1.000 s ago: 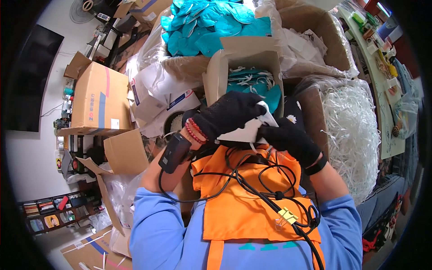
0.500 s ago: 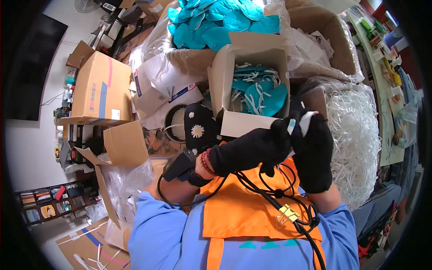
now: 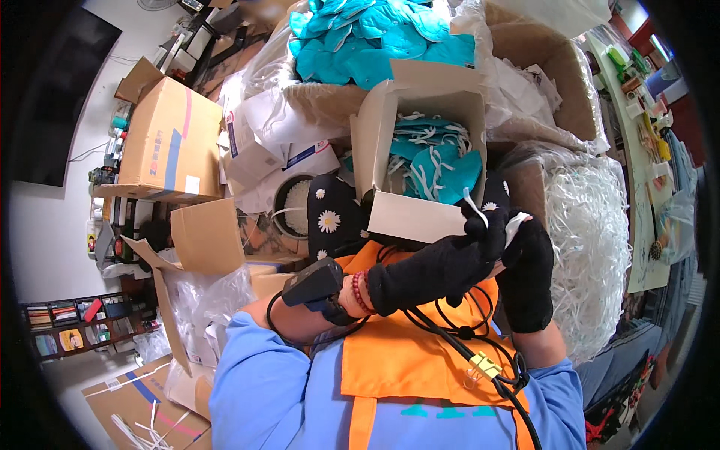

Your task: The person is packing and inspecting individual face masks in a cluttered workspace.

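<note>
Both of my hands wear black gloves with bare fingertips and meet in front of my chest, over the near edge of an open white carton (image 3: pixel 420 216). My left hand (image 3: pixel 442 271) is closed, with a thin white strap (image 3: pixel 475 210) sticking up from its fingers. Close against it, my right hand (image 3: pixel 526 281) is closed on a folded white strip (image 3: pixel 514 226); the rest of the strip is hidden by the gloves. Inside the carton lie teal fabric face masks (image 3: pixel 442 174) with white ear loops.
A large plastic-lined box of teal masks (image 3: pixel 375 37) stands beyond the carton. At right is a heap of white straps (image 3: pixel 585 247). A dark bowl of pale pellets (image 3: pixel 297 206) sits left, near brown cardboard boxes (image 3: pixel 169 142). Black cables (image 3: pixel 450 334) hang over my orange apron (image 3: pixel 397 360).
My hands have shifted slightly down within the picture. The white strap in my left hand now stands up toward the carton, and the whole view has tilted slightly.
</note>
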A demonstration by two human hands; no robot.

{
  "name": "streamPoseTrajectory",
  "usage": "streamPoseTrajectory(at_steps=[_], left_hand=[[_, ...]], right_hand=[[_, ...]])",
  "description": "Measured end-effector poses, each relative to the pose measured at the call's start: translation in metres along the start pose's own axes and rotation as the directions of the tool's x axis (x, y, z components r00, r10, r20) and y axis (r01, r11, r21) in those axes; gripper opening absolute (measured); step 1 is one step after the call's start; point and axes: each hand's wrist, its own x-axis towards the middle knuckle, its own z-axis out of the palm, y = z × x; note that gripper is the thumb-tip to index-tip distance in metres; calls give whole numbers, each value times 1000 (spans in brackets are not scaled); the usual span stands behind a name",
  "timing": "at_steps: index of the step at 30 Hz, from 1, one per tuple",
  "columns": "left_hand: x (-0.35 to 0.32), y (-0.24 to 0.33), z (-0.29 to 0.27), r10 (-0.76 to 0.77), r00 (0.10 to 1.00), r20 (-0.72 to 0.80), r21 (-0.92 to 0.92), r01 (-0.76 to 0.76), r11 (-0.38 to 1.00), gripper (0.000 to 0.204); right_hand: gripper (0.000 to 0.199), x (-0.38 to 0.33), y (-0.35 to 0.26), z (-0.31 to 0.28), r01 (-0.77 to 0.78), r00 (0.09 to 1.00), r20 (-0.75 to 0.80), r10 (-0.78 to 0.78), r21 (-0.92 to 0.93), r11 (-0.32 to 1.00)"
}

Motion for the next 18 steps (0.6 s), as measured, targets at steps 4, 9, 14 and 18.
streamPoseTrajectory(at_steps=[4,9,14,18], left_hand=[[-2,-14,3,498,866,55,969,-168,184,33],[-29,26,-25,384,923,-18,-24,-384,923,14],[-57,36,-25,152,974,167,246,-190,950,12],[-66,43,-28,106,968,226,340,-180,923,11]], right_hand=[[11,-5,-18,-11,-200,980,-13,201,12,980],[17,-5,-53,-30,-35,954,156,-257,906,422],[29,15,-72,-72,-195,525,737,-425,591,783],[29,11,-64,-84,-149,624,708,-330,522,840]])
